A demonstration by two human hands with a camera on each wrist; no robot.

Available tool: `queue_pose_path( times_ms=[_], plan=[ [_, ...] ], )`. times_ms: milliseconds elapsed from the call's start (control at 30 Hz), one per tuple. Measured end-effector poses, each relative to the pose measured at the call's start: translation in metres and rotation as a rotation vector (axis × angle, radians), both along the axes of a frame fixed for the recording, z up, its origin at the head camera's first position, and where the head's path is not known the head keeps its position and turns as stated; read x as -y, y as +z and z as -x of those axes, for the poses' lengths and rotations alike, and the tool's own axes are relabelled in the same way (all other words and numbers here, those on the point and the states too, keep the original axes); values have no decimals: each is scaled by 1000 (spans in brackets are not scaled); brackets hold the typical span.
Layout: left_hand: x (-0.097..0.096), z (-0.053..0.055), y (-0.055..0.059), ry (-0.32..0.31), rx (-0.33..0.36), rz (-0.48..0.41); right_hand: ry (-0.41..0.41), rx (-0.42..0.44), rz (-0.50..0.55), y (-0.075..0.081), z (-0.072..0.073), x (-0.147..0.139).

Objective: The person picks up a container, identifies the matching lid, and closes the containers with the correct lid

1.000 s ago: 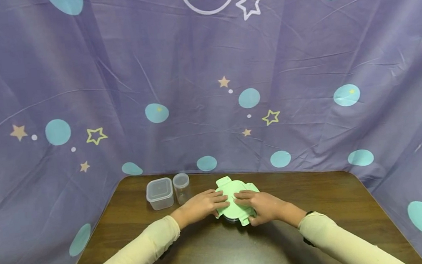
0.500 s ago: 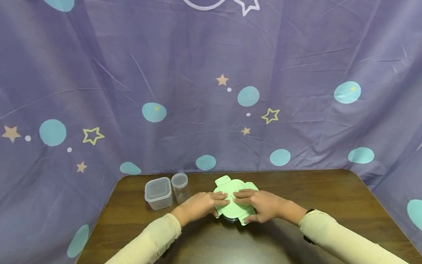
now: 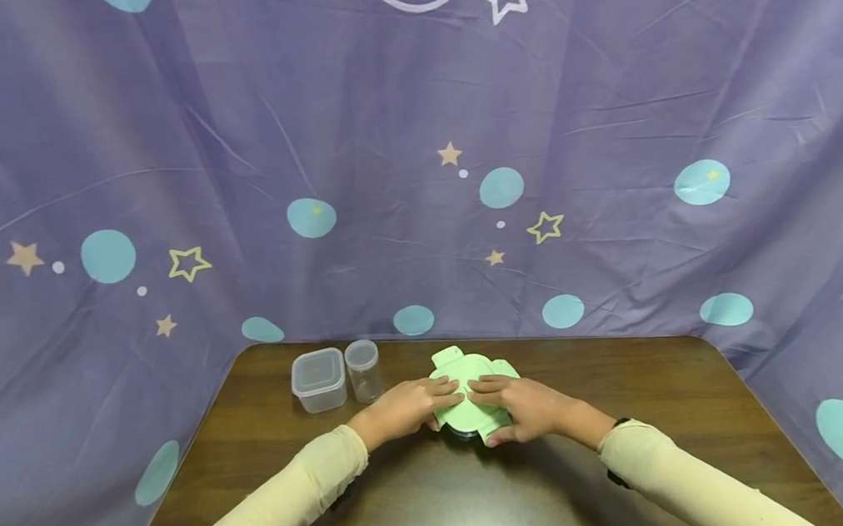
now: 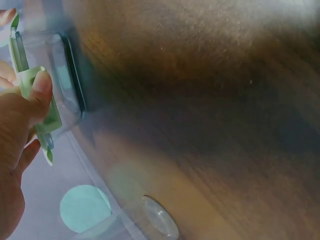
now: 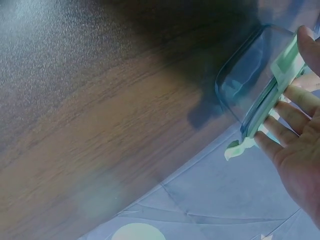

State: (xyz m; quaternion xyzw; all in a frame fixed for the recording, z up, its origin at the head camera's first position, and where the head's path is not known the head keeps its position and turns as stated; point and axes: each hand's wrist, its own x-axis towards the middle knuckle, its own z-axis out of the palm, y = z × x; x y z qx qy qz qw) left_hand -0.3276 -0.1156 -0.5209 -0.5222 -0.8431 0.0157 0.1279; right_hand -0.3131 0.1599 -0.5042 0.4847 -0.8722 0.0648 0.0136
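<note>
A clear food container (image 4: 64,75) stands upright on the wooden table, topped by a light green lid (image 3: 468,394) with hinged side flaps. From the left, my left hand (image 3: 402,407) grips the lid, fingers laid over its top. Its thumb presses down a green side flap (image 4: 47,122) in the left wrist view. On the opposite side, my right hand (image 3: 528,406) holds the lid with fingers stretched across the top and thumb at the near flap (image 3: 495,432). Another flap (image 3: 448,356) sticks outward at the back. The hands hide parts of the lid.
A square clear plastic box (image 3: 319,380) with a lid stands at the table's back left. Beside it is a tall clear round jar (image 3: 364,372) with a lid. A purple patterned curtain (image 3: 380,133) hangs along the back and side edges of the table (image 3: 614,396).
My right thumb has shifted slightly left onto the near flap. Both hands stay on the lid, and the container keeps its place. The head view has tilted slightly.
</note>
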Motion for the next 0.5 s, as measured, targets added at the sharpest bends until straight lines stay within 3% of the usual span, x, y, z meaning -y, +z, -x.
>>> queue_pose_path(
  times_ms=[500],
  plan=[
    [4, 1, -14, -44, -98, -101, -18, 13, 43, -3, -3, 2]
  ],
)
